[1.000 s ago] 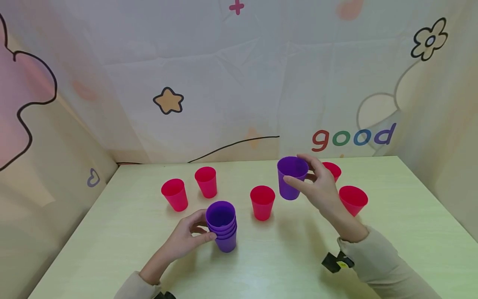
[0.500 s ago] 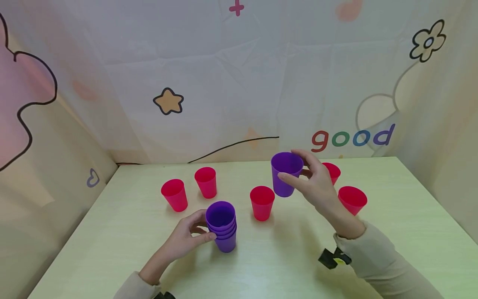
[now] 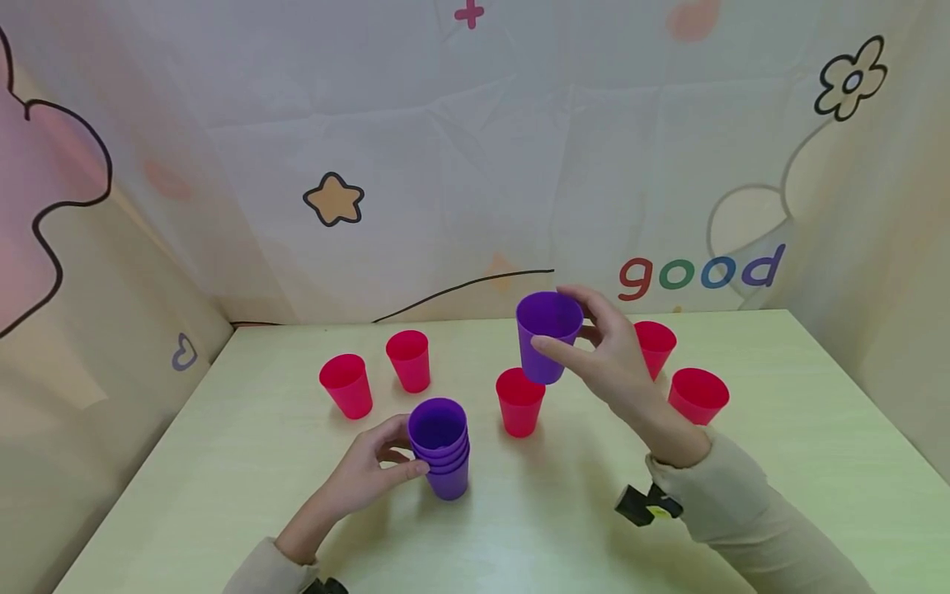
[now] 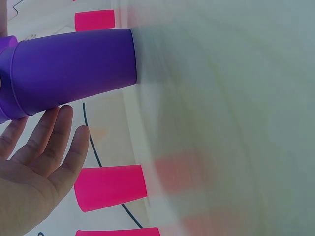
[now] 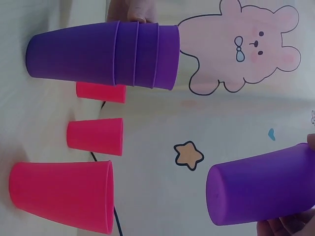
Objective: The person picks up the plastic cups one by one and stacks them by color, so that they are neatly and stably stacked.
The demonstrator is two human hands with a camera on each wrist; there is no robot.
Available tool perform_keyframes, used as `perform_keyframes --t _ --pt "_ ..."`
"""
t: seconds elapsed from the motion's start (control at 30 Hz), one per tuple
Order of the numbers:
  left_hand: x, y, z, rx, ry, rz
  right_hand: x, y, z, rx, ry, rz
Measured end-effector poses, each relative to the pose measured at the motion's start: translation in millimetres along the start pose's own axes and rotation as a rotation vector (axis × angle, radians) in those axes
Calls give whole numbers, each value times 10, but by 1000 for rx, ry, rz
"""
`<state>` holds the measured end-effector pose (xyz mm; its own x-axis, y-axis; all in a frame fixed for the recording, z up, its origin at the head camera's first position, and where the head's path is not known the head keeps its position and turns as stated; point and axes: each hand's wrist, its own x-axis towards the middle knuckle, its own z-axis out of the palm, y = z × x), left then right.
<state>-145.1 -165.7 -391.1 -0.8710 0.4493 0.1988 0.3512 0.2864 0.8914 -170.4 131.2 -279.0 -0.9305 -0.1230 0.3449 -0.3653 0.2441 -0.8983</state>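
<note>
My left hand [image 3: 373, 469] holds a stack of nested purple cups [image 3: 449, 480] between thumb and fingers; the stack stands upright on the table. Above the table, my right hand [image 3: 610, 353] grips a single purple cup [image 3: 539, 363] by its side near the rim, mouth up. Its base overlaps the back rim of the middle red cup [image 3: 519, 412] in the head view. In the right wrist view the lifted purple cup [image 5: 261, 187] is apart from that red cup [image 5: 61, 194] and from the purple stack [image 5: 74, 56].
Two red cups stand back left, the nearer one [image 3: 347, 388] and the farther one [image 3: 410, 363]. Right of the middle are two more, a rear red cup [image 3: 656, 345] and a front red cup [image 3: 698, 396] by my right forearm. A printed curtain [image 3: 460, 165] hangs behind the table [image 3: 185, 495].
My right hand has carried the purple cup leftward and slightly up, from right of the middle red cup to over its back. The left hand and the stack have stayed put.
</note>
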Motion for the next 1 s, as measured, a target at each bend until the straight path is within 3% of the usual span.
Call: perform_keyframes --t 0.83,1.0 --pt "6 -14 -11 17 4 -12 6 -212 362 104 -109 -52" --pt "8 -15 -11 18 4 -14 7 -221 416 115 -133 -96"
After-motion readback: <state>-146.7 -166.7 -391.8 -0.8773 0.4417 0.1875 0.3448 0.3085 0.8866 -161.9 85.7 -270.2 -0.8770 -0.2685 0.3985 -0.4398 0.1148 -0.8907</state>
